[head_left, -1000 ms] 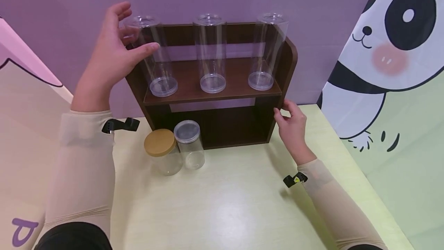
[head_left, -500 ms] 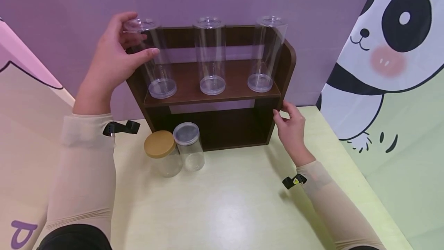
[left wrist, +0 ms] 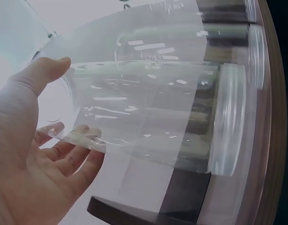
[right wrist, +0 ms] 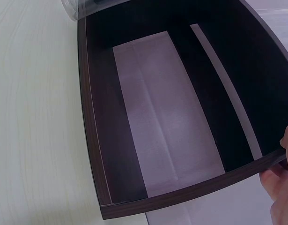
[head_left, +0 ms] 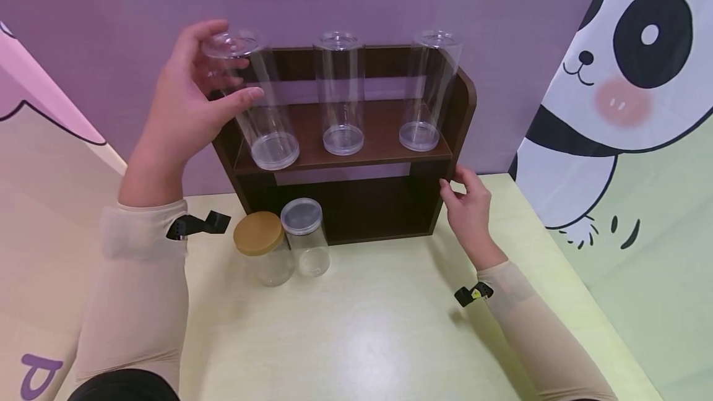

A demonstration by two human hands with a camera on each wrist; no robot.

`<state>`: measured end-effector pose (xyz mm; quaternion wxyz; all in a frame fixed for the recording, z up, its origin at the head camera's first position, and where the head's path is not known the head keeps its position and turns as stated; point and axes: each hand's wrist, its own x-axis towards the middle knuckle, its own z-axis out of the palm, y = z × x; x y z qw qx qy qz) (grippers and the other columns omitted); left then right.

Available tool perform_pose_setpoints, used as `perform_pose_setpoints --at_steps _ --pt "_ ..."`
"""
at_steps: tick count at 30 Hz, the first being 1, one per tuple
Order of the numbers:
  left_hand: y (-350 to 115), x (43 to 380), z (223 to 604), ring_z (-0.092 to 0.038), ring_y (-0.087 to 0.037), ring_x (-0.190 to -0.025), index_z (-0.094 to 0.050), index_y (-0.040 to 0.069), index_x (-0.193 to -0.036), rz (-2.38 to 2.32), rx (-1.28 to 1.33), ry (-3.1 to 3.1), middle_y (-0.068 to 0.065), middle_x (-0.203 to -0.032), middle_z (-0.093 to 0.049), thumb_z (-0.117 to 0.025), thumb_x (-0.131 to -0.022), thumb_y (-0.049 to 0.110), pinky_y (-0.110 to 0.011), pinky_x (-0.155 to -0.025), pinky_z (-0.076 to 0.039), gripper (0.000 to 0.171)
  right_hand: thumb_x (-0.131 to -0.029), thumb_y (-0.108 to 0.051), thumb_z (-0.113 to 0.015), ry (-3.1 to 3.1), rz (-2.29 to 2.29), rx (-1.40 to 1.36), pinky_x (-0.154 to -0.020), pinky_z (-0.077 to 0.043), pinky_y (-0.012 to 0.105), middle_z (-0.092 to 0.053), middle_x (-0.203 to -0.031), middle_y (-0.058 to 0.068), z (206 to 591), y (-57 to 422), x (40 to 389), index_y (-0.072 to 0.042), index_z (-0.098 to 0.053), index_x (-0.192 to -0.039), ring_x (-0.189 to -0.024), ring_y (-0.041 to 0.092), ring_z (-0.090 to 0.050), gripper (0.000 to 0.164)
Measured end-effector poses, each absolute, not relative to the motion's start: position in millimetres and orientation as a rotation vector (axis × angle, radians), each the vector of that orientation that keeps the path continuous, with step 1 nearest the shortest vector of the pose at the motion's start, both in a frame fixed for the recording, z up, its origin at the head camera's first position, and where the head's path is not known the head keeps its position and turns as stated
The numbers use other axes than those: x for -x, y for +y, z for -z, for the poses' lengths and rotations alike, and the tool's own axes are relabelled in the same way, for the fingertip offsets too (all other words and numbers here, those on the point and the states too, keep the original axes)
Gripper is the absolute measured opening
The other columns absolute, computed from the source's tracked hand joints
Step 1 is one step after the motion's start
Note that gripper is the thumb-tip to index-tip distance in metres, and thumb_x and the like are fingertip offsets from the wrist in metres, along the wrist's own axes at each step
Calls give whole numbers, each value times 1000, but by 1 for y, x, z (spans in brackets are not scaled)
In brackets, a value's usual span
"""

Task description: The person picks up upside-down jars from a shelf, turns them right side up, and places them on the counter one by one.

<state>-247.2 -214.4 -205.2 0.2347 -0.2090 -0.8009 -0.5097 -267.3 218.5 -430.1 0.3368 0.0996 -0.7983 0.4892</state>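
My left hand (head_left: 186, 98) holds a tall clear cylindrical jar (head_left: 270, 119) near its top, the thumb on the near side and the other fingers round the far side. That jar leans slightly, its thick bottom rim at the front edge of the upper board of a dark brown two-tier shelf (head_left: 375, 119). Through the clear wall of the jar (left wrist: 148, 112), the left wrist view shows curled fingers. On the shelf's right side panel, my right hand (head_left: 470, 215) pinches the edge; in the right wrist view the hand (right wrist: 283, 183) is partly cut off.
Two more tall clear jars stand on the upper board, one in the middle (head_left: 341, 88) and one at right (head_left: 426, 91). A tan-lidded jar (head_left: 259, 234) and a grey-lidded jar (head_left: 303, 218) stand on the pale table (head_left: 367, 320), before the shelf's lower left.
My left hand has closed in round the left jar, whose base has come forward and to the right, to the shelf's front edge. The right hand stays on the side panel.
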Motion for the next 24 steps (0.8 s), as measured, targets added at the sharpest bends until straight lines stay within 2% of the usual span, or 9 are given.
perform_pose_setpoints --at_steps 5,10,16,20,24 --pt "-208 235 208 -66 -27 -125 -51 18 -159 1547 721 -2068 -8 -144 -62 -84 -90 -3 -27 -103 -55 79 -104 0 -73 -2080 -1281 -265 -82 -53 4 -75 -124 20 431 218 267 3 -73 -133 -114 30 -71 29" --pt "-202 223 213 -66 -27 -128 -54 16 -156 1661 794 -2008 -12 -145 -64 -83 -89 -7 -26 -103 -55 77 -104 -1 -73 -2078 -1278 -268 -82 -53 5 -75 -124 20 431 218 267 3 -73 -133 -114 31 -71 29" --pt "-193 213 224 -69 -29 -119 -52 15 -160 1645 826 -2086 -10 -148 -64 -83 -89 -11 -26 -106 -55 81 -104 0 -73 -2071 -1283 -271 -82 -54 5 -75 -123 22 430 218 266 3 -73 -132 -113 31 -72 28" --pt "-188 210 233 -72 -27 -108 -49 18 -162 1554 830 -2178 -5 -146 -65 -83 -90 -10 -25 -102 -57 85 -104 0 -74 -2071 -1279 -275 -83 -54 5 -75 -123 20 430 217 266 3 -73 -132 -113 31 -72 28" --pt "-184 208 243 -73 -27 -109 -48 18 -163 1537 864 -2197 -3 -146 -65 -84 -90 -10 -26 -104 -57 86 -104 0 -74 -2067 -1277 -270 -82 -54 5 -76 -123 19 430 217 266 3 -73 -131 -113 30 -72 28"
